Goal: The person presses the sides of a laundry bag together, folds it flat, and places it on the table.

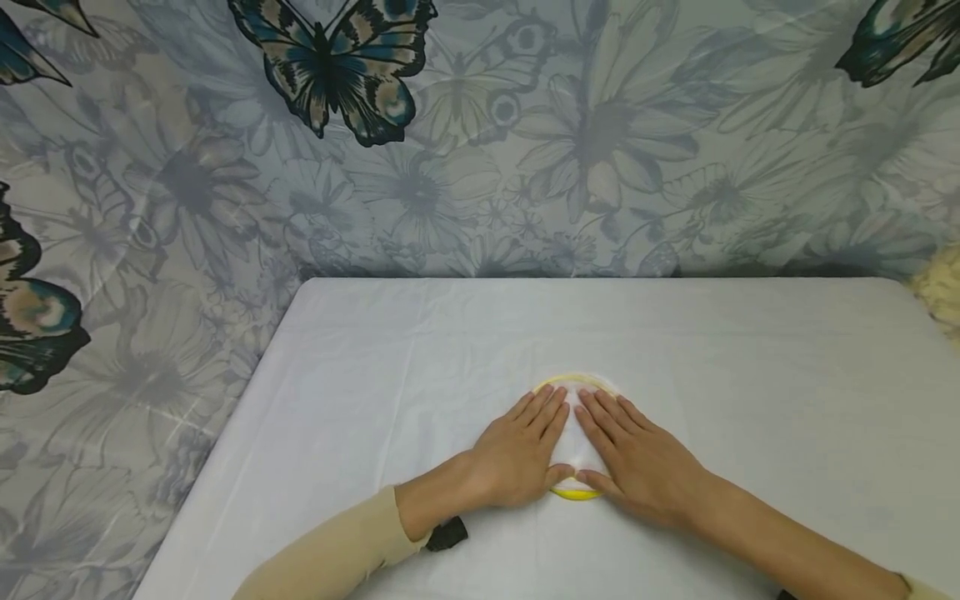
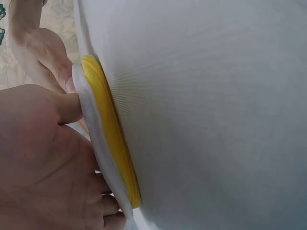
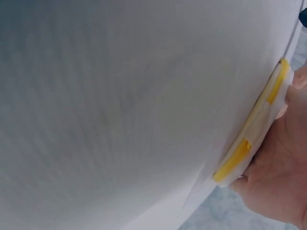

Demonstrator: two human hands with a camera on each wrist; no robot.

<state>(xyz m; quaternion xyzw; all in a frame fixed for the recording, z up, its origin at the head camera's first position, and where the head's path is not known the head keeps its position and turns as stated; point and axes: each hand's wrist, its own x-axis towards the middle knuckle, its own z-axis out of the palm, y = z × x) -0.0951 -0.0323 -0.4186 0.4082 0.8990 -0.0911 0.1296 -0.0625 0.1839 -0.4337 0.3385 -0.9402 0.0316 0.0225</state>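
A flat, round white thing with a yellow edge (image 1: 576, 443) lies on the white-covered table in the head view. My left hand (image 1: 516, 454) rests palm-down on its left side, and my right hand (image 1: 643, 460) lies the same way on its right side. The fingers of both hands are straight and point away from me, the two thumbs nearly meeting at the near edge. From the side, the left wrist view shows a yellow band (image 2: 112, 129) below a thin white layer. In the right wrist view, white material interrupts the yellow edging (image 3: 233, 160). Both hands cover much of the thing.
White cloth covers the table (image 1: 360, 358), whose far edge stands close to a curtain (image 1: 480, 183) printed with flowers and butterflies. A small black object (image 1: 447, 533) shows beside the left sleeve. Something pale yellow and fluffy (image 1: 943, 287) sits past the table's right edge.
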